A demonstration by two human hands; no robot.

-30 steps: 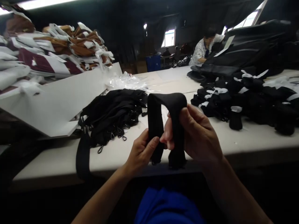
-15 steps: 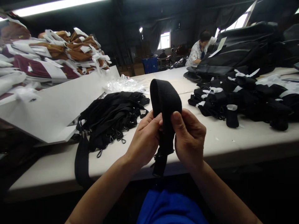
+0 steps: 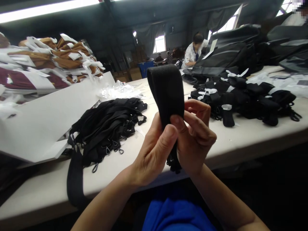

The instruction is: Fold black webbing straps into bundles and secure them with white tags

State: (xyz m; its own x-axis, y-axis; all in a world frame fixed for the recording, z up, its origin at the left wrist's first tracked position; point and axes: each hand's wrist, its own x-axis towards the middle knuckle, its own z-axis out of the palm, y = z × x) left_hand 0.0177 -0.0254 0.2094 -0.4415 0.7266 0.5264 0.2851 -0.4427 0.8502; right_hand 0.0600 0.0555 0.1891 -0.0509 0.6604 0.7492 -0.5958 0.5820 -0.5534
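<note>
Between my two hands a wide black webbing strap (image 3: 166, 89) is folded into an upright loop, its bend at the top. My left hand (image 3: 156, 149) grips its lower left side, thumb across the front. My right hand (image 3: 198, 134) pinches the right edge between thumb and fingers. Below my hands the strap's lower end hangs down with dark hardware on it, partly hidden by my fingers. To the left lies a heap of black straps (image 3: 106, 118) with metal snap hooks, one strap drooping over the table edge.
Rolled black straps with white ties (image 3: 250, 99) lie on the right of the white table (image 3: 240, 138). Black bags (image 3: 228, 54) are stacked behind them. Wrapped brown and maroon goods (image 3: 57, 61) rise at the left behind a white board (image 3: 48, 118). A co-worker (image 3: 193, 53) leans over the far table.
The loop of strap has turned its broad face more toward me and risen a little. My hands have come closer together, the left thumb now across the strap. The view has shifted right.
</note>
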